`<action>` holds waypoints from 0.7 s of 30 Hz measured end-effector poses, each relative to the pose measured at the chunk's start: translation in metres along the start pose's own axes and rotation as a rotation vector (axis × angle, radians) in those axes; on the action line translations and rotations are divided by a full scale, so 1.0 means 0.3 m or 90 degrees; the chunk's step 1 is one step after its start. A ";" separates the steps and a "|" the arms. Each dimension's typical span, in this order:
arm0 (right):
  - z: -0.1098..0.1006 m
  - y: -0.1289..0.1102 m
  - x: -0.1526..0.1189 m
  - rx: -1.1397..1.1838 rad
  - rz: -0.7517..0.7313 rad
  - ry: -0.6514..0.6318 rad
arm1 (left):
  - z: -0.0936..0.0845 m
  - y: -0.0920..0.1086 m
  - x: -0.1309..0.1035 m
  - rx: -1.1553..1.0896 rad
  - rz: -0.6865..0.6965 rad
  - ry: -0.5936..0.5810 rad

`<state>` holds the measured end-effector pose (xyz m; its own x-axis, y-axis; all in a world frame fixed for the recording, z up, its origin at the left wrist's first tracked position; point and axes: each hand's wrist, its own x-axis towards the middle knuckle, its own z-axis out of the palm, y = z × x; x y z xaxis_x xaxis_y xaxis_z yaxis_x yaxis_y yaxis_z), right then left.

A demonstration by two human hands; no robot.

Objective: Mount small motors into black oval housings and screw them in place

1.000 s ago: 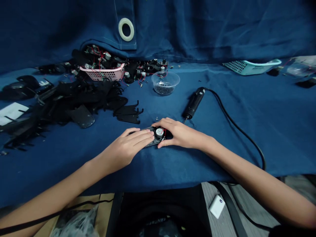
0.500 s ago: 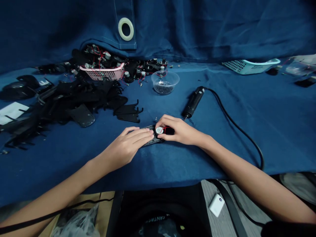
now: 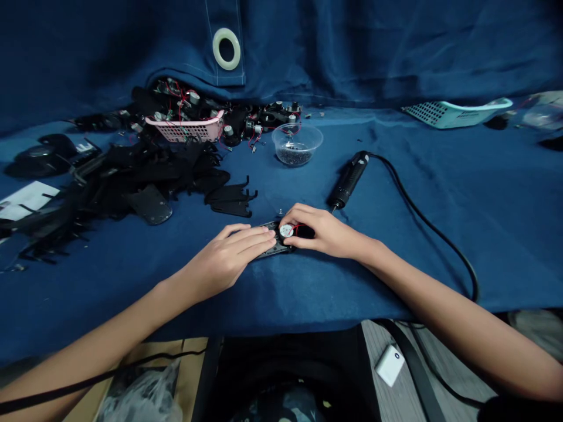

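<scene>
A flat black plastic part (image 3: 271, 248) lies on the blue cloth in front of me. My left hand (image 3: 233, 253) rests over its left end, fingers stretched out and lying flat side by side. At the part's right end, my right hand (image 3: 323, 232) grips a small round silver motor (image 3: 287, 231) between thumb and fingers. Red wires run from the motor under my right hand. Just behind my right hand lies a black electric screwdriver (image 3: 348, 180), its bit toward my fingers. Small screws (image 3: 280, 211) stand behind the part.
A clear bowl of dark screws (image 3: 297, 145) sits behind the hands. At the left lie a heap of black plastic parts (image 3: 145, 167) and a pink basket (image 3: 189, 130) with wired parts. A teal basket (image 3: 461, 114) stands back right. The screwdriver's cable (image 3: 422, 221) curves along the right.
The view has shifted slightly, so the things on the cloth appear a little further right. Both hands keep nearly the same hold on the part and motor.
</scene>
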<state>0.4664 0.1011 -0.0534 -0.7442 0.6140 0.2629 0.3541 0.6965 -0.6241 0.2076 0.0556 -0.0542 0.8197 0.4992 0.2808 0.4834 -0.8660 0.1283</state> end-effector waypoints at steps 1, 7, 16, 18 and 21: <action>0.001 -0.002 -0.003 0.005 0.008 0.007 | 0.001 0.001 0.001 -0.002 0.002 0.005; 0.006 -0.012 -0.002 -0.007 0.017 -0.007 | 0.010 0.000 0.002 -0.005 0.010 0.017; -0.005 -0.008 0.011 -0.032 0.012 -0.043 | 0.001 0.001 -0.007 0.009 0.004 -0.012; -0.007 -0.009 0.012 -0.032 0.017 -0.046 | -0.003 0.004 -0.003 0.012 0.001 -0.013; -0.006 -0.011 0.013 -0.032 0.023 -0.048 | -0.007 0.010 0.006 0.022 0.002 0.000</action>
<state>0.4633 0.1020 -0.0490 -0.7705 0.6106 0.1830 0.4083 0.6932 -0.5939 0.2097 0.0538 -0.0514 0.8216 0.4962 0.2805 0.4909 -0.8661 0.0942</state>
